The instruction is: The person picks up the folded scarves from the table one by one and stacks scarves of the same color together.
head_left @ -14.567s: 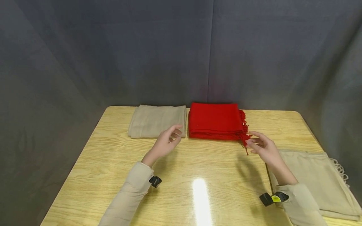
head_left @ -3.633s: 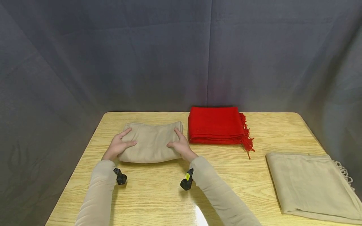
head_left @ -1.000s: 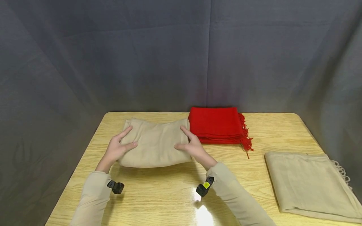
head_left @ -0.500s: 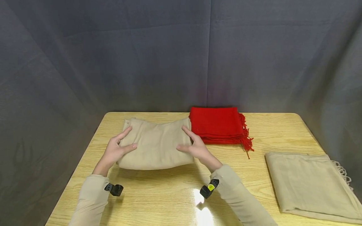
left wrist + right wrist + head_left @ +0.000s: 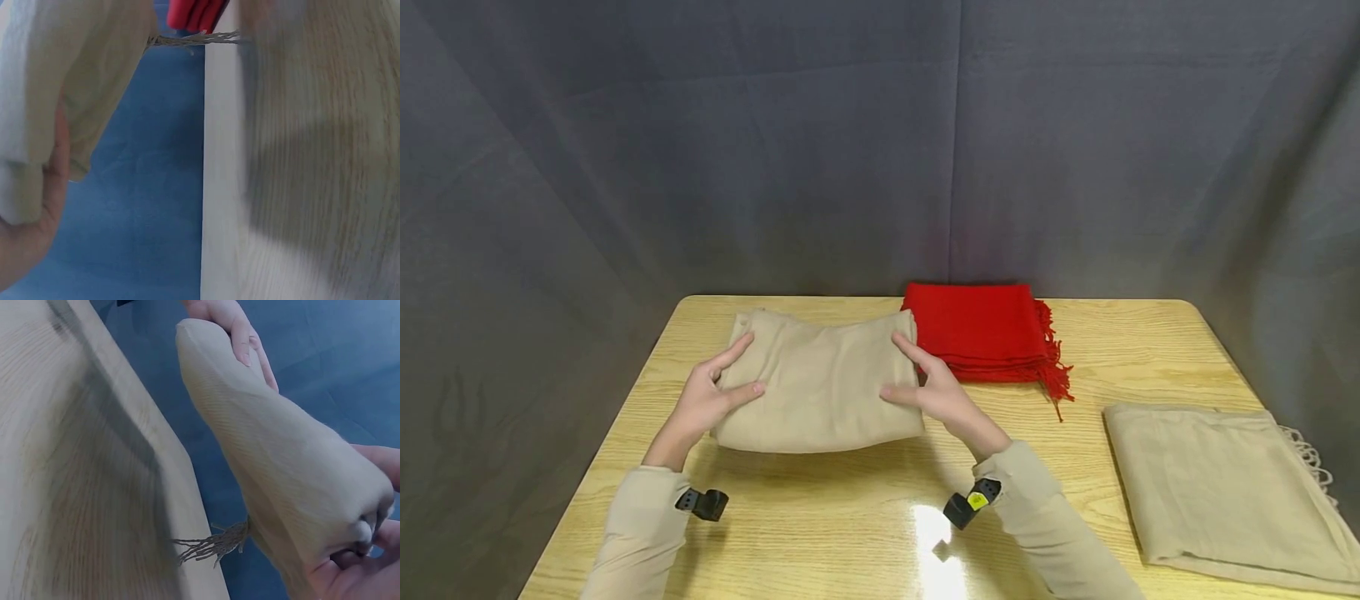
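Note:
A folded beige scarf [image 5: 823,387] hangs raised over the table between my two hands, sagging slightly along its back edge. My left hand [image 5: 709,398] grips its left end with the thumb on top and the other fingers underneath. At the opposite end my right hand [image 5: 942,393] holds it the same way. Thin twisted tassels [image 5: 219,544] dangle from the scarf's underside in the right wrist view. Behind my right hand, a folded red scarf [image 5: 973,329] lies at the table's back edge, its left edge partly covered by the beige one in the head view.
Another folded beige scarf [image 5: 1225,492] with looped fringe lies at the table's right side. Dark curtain [image 5: 820,167] surrounds the wooden table [image 5: 820,533] at the back and sides. Light glares off the tabletop near the front.
The beige scarf, first flat beside the red one, was picked up by both hands and brought nearer. Over the last second my right hand has drifted right, drawing the scarf a little wider.

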Demonstrator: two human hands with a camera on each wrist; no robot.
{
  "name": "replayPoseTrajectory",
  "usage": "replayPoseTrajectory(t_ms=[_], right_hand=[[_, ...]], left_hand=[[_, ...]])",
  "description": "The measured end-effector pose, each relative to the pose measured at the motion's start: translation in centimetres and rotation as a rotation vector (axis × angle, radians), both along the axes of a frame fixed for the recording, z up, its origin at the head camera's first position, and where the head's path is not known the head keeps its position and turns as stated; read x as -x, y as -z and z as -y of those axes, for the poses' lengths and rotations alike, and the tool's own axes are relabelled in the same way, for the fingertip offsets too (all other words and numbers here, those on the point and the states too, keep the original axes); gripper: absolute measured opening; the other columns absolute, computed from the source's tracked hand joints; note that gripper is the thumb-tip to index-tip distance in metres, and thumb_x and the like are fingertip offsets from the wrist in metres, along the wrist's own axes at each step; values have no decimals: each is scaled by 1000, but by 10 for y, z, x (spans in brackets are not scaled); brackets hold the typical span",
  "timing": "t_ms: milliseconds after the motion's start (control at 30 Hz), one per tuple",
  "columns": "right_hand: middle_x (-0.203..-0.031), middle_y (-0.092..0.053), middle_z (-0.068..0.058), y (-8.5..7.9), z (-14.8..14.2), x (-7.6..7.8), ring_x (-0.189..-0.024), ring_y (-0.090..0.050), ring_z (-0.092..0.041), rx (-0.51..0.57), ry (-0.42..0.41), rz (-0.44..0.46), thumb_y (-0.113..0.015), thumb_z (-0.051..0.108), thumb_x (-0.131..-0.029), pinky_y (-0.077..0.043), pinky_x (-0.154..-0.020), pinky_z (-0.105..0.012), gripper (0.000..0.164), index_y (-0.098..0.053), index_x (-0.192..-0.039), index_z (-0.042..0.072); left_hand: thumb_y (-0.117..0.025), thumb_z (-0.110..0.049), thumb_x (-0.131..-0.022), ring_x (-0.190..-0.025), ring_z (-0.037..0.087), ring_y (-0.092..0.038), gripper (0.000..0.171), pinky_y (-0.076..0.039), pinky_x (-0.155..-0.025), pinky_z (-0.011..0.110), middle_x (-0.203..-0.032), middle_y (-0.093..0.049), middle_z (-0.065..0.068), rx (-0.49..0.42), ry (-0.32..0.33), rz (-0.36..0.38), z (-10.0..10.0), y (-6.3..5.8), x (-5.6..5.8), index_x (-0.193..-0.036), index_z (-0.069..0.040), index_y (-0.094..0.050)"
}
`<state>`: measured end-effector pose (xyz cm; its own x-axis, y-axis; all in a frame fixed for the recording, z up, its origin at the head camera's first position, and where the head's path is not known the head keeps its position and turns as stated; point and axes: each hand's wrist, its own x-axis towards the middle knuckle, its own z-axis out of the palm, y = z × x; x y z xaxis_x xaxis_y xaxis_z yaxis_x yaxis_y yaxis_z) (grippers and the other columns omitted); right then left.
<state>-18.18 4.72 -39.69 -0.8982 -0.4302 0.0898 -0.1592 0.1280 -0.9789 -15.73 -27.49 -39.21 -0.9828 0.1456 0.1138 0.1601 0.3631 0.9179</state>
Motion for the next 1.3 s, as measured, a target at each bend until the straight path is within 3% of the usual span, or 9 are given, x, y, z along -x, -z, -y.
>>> replayPoseTrajectory(t_ms=[100,333,533,767,967,1067,1133,1233,1300], right_hand=[[-147,-27,-3,-3,-4,-2,-134,-21,-20,5,-15,7,-68,2,-76,-26,-103,-42,77,-30,-142,7],[-147,-25,-4,-7,-11,-6,-133,-22,-20,14,-29,2,-64,-4,-74,-36,-96,-39,77,-30,-142,7],[-148,-24,-6,-9,-18,-8,-124,-35,-27,50,-54,16,-59,-8,-72,-46,-80,-26,77,-28,-142,4],[-148,-25,-6,-11,-26,-11,-125,-28,-22,39,-60,-12,-59,-9,-71,-44,-73,-23,78,-30,-142,5],[-148,-23,-5,-13,-31,-14,-118,-30,-23,25,-70,-11,-59,-10,-72,-44,-64,-22,79,-29,-142,7],[-148,-23,-6,-14,-33,-16,-118,-29,-22,24,-71,-15,-59,-10,-72,-44,-64,-23,78,-29,-142,7],[-148,-24,-6,-15,-35,-16,-114,-33,-20,23,-71,-17,-59,-10,-72,-44,-62,-22,78,-29,-142,8],[-148,-25,-6,-15,-39,-18,-88,-44,-14,18,-73,-15,-59,-10,-73,-43,-59,-21,78,-30,-142,8],[-148,-25,-7,-15,-41,-19,-71,-41,-11,20,-78,-14,-59,-10,-73,-42,-57,-20,77,-29,-142,7]], left_hand=[[-69,-10,-81,-133,24,-21,71,-24,-105,39,-147,-25,6,-2,3,6,-1,-2,-1,-142,-10,-32],[-68,-8,-81,-132,24,-25,70,-33,-91,11,-146,-26,7,-40,22,-15,-5,-5,-4,-141,-8,-32],[-68,-6,-81,-126,26,-34,70,-37,-89,13,-145,-28,8,-66,30,-24,-11,-7,-7,-141,-8,-33],[-69,-5,-80,-127,23,-33,70,-34,-92,12,-144,-30,8,-61,34,-52,-14,-6,-10,-140,-7,-34],[-67,-4,-81,-108,8,-52,71,-44,-84,19,-138,-38,16,-103,60,-13,-17,-5,-12,-142,-9,-32],[-66,-1,-81,-96,7,-58,71,-49,-77,24,-132,-44,22,-137,77,11,-19,-6,-13,-142,-10,-31],[-66,0,-81,-93,8,-60,71,-51,-75,26,-129,-46,23,-149,86,13,-20,-7,-13,-142,-9,-31],[-65,2,-81,-91,10,-61,71,-51,-74,26,-127,-47,24,-160,105,1,-23,-9,-14,-142,-7,-31],[-64,3,-81,-91,9,-61,70,-51,-74,26,-127,-47,25,-163,118,-10,-25,-9,-15,-141,-5,-30]])
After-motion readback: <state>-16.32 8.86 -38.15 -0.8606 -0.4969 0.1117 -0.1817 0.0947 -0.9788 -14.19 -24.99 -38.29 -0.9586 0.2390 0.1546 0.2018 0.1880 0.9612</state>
